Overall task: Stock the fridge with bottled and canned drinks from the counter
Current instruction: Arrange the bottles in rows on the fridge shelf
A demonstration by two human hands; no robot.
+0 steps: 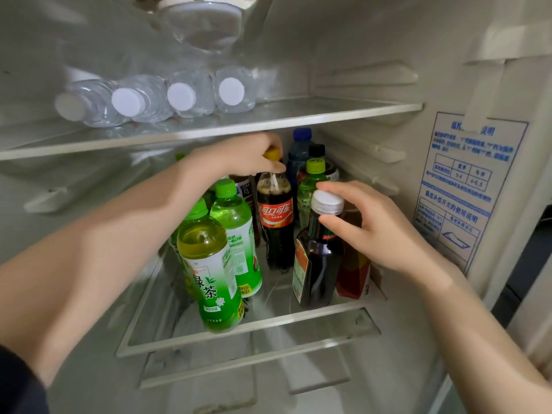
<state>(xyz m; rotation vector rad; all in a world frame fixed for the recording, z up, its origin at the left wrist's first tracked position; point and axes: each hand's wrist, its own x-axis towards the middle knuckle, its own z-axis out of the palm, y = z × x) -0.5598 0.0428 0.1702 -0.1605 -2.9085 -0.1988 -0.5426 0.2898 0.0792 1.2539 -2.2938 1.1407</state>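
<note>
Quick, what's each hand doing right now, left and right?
Left hand: grips the cola bottle by its yellow cap.
Right hand: fingers and thumb curled round the neck of the dark bottle with the white cap.

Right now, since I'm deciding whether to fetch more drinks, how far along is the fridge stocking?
Done: four water bottles lie on the upper shelf; green tea bottles stand below. In hand: the left hand grips the Coca-Cola bottle by its cap, the right hand holds a white-capped dark bottle. Left: unknowable, the counter is out of view.
</note>
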